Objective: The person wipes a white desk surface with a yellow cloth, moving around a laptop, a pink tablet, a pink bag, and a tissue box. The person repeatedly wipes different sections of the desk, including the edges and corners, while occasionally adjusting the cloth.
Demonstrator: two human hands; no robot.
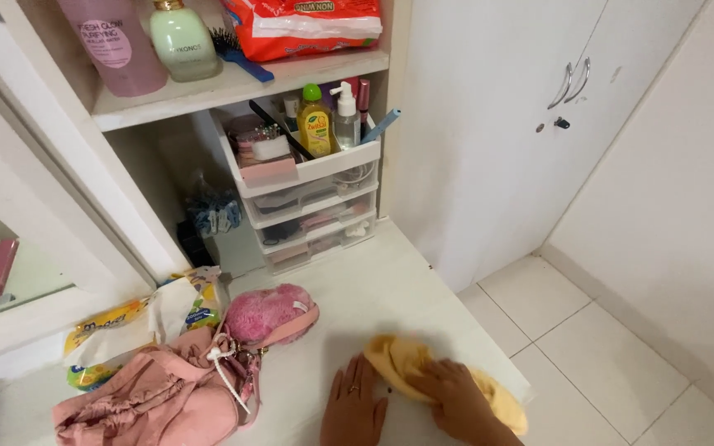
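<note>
Yellow cloth [406,363], soft and crumpled, lies under your right hand [456,396], whose grip presses it loosely onto the white surface [373,289]. Your left hand [353,405] rests flat beside the cloth, holding nothing. Left of the cloth sit a fuzzy pink pouch [270,312] and a ruched pink bag [159,400]; a wide wipe could nudge them.

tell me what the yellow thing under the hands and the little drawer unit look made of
Yellow cloth: soft woven fabric, matte, since it bunches and folds under the right hand.
Drawer unit: plastic, probably; white glossy frame, see-through drawer fronts showing the contents.
</note>
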